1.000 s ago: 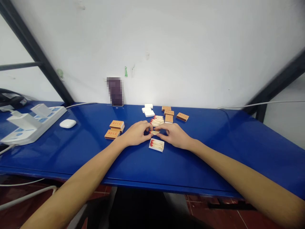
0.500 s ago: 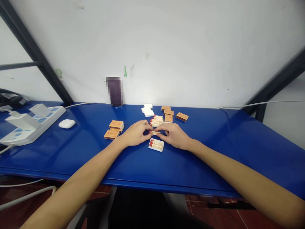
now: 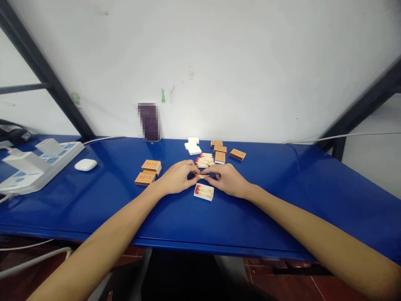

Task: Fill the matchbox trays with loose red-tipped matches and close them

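Between my left hand (image 3: 181,176) and my right hand (image 3: 226,179) is a small bunch of matches (image 3: 202,177), pinched at both ends by thumbs and fingers. The red heads point left. Just in front of the hands lies a white matchbox tray (image 3: 212,198), partly filled with red-headed matches (image 3: 203,191). Right behind the fingers is a loose pile of matches (image 3: 205,160) on the blue table. Exactly how many matches are held is hidden by the fingertips.
Orange matchboxes (image 3: 152,165) are stacked left of my hands. More matchbox sleeves (image 3: 220,157) lie behind, with one sleeve (image 3: 237,154) apart at right. White trays (image 3: 192,148) sit near the wall. A power strip (image 3: 46,175), white earbud case (image 3: 85,164) and phone-like object (image 3: 150,122) stand left.
Both hands keep pinching the matches in nearly the same place, and the held bunch looks thinner. The whole view has shifted slightly; the boxes and tray lie as before.
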{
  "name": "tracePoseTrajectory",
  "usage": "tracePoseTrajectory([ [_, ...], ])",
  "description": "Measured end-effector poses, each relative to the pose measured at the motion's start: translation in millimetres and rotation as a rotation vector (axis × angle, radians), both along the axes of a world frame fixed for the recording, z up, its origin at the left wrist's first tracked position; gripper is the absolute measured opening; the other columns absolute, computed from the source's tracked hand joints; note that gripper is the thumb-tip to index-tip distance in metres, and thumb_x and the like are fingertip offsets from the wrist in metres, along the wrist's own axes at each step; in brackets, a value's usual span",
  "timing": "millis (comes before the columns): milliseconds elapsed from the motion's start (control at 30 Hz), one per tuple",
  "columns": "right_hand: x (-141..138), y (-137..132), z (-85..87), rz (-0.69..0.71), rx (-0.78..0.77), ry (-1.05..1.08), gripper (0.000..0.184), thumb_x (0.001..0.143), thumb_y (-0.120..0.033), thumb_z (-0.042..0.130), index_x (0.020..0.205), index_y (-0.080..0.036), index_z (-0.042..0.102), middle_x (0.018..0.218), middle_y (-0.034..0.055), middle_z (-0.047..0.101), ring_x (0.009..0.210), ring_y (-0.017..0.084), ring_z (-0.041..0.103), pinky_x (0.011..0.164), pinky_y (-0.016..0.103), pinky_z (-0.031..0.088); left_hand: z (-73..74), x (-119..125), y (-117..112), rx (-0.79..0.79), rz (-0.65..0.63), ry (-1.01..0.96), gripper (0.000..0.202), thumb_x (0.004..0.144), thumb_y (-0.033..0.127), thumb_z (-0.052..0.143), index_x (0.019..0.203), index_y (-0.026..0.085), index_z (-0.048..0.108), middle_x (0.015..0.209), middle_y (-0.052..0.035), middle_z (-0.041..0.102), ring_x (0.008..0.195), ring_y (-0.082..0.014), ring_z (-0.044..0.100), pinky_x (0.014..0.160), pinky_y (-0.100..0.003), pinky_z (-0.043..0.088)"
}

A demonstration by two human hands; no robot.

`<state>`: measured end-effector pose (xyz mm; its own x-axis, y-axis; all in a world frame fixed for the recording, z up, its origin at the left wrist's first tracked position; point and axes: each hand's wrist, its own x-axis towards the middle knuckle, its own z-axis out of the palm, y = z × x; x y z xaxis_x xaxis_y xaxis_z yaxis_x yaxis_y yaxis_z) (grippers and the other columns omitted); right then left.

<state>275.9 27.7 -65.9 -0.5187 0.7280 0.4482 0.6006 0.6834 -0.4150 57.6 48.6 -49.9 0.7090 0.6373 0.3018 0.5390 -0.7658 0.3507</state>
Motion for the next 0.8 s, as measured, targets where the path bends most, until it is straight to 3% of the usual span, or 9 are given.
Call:
tracePoseTrajectory([
  [433,0.2,-0.4,-2.2,-0.008,0.008,0.038,0.017,0.086,-0.023,0.061,0.096,-0.02,0.075,0.063,-0.0011,0.063,0.054,0.01,0.048,0.056,0.024,0.035,-0.7,0.7,0.4,0.075,-0.044,0.009,0.017,0.09,0.027,0.056,0.095,0.02,0.07,0.095,-0.0047,0.069,0.093,-0.0197,0.057,0.087,-0.034,0.044],
  [800,-0.4,-1.2,-1.2,0.006,0.023,0.059,0.015,0.085,-0.02,0.061,0.09,-0.02,0.075,0.068,-0.0002,0.067,0.058,0.011,0.053,0.057,0.024,0.036,0.4,3.2,-1.3,0.03,-0.018,-0.033,0.018,0.088,0.023,0.057,0.099,0.021,0.071,0.095,-0.0032,0.073,0.092,-0.0188,0.064,0.083,-0.03,0.048],
])
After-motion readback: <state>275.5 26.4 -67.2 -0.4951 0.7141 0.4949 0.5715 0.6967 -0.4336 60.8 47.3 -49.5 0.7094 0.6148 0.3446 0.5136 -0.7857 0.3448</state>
